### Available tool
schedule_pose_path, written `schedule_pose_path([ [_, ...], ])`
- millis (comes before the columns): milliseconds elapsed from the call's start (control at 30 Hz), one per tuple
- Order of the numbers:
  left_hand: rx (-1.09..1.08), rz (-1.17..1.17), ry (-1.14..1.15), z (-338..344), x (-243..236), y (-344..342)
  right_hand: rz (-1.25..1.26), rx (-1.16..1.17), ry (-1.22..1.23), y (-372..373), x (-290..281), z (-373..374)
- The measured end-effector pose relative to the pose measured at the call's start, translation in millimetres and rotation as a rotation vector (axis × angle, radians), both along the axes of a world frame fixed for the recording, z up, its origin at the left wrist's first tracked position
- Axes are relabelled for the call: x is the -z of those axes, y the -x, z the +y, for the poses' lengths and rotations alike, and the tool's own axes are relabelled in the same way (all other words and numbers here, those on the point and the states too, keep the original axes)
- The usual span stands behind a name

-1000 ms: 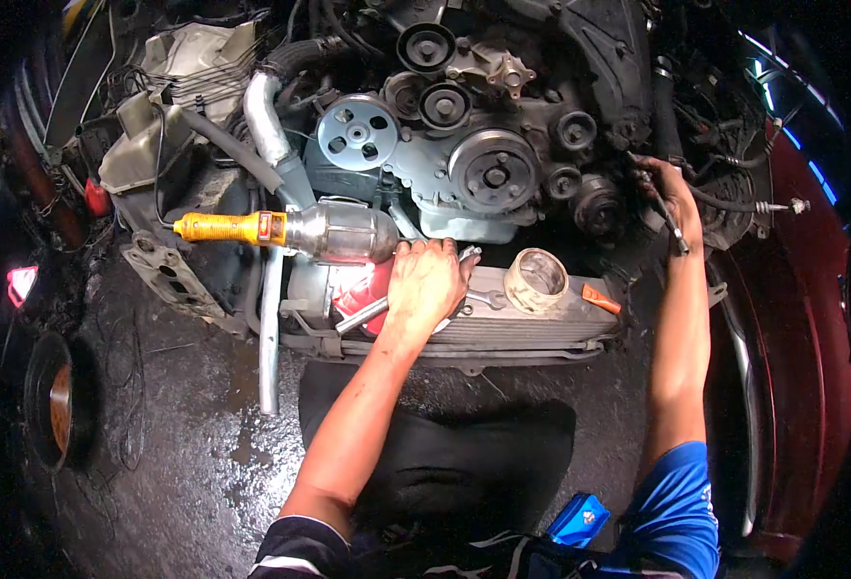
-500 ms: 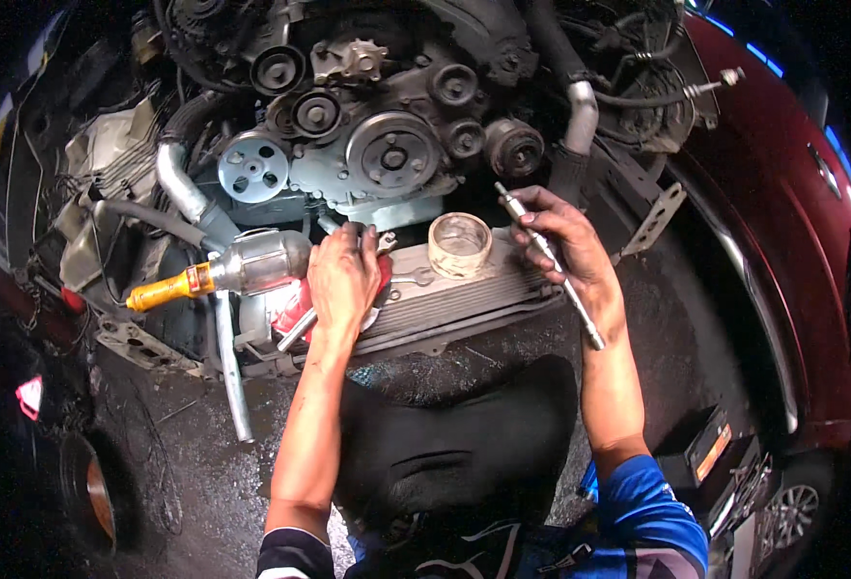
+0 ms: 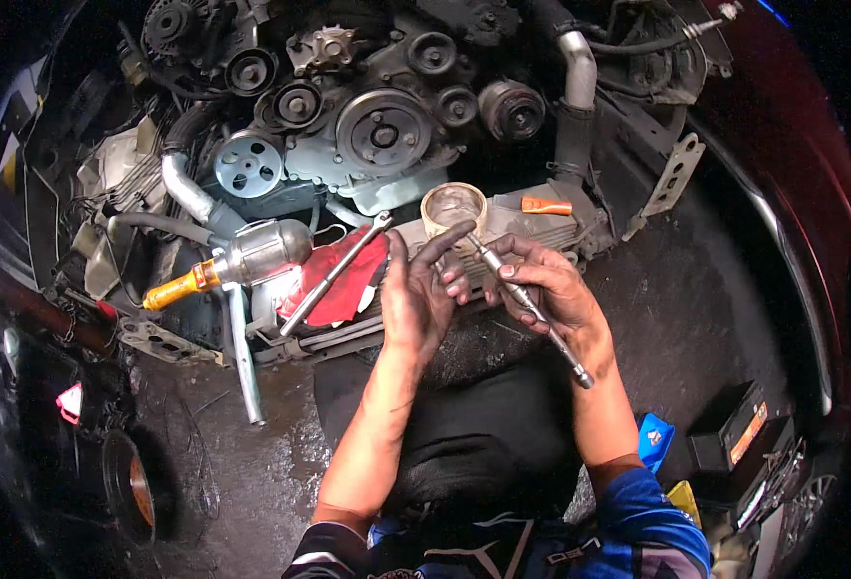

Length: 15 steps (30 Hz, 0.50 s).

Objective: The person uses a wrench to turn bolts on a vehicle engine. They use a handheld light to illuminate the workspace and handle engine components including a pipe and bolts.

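Note:
My right hand [image 3: 547,288] is closed around a chrome socket extension bar [image 3: 553,330], which slants from upper left to lower right. My left hand [image 3: 420,294] is beside its upper end, palm turned inward and fingers apart; the index fingertip is at the bar's tip, and I cannot tell whether it touches. To the left, a long chrome socket handle [image 3: 334,277] lies across a red rag [image 3: 351,301]. Just beyond my fingers sits a roll of masking tape [image 3: 454,206] on the radiator's top.
An exposed engine with pulleys [image 3: 384,132] stands ahead. A yellow-handled caged work lamp [image 3: 180,286] lies at left. An orange object [image 3: 547,206] rests right of the tape. A metal bracket [image 3: 671,183] juts out at right. Dark boxes [image 3: 729,429] stand on the floor.
My left hand has left the socket handle on the red rag and moved right to the extension bar. My right hand has brought the bar slightly left and lower. The view has shifted.

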State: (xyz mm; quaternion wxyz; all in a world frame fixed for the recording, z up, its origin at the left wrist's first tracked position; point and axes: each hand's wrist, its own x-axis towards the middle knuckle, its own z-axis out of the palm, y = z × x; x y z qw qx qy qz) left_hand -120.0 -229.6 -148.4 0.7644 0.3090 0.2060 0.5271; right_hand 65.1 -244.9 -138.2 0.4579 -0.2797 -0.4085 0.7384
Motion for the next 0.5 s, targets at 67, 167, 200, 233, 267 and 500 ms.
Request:
schedule_pose_path([
  [67, 0.032, -0.170, 0.061, 2.2, 5.2, -3.1, 0.030, -0.025, -0.002, -2.9, 6.0, -3.9],
  [167, 0.096, -0.269, 0.096, 0.5, 11.8, -6.9, 0.028, 0.041, -0.002, -6.7, 13.1, -14.4],
  [200, 0.100, -0.259, 0.106, -1.0, 12.1, -9.6, 0.037, 0.045, -0.003, -9.1, 16.5, -15.8],
  [233, 0.085, -0.279, 0.117, -3.1, 12.4, -12.6, 0.044, 0.050, -0.003, -10.9, 20.5, -17.5],
  [267, 0.069, -0.298, 0.128, -4.7, 13.7, -14.9, 0.052, 0.058, 0.007, -12.0, 23.1, -19.4],
  [500, 0.160, -0.233, 0.057, -6.0, 29.3, -22.7, 0.013, 0.106, 0.090, -14.5, 38.6, -27.4],
])
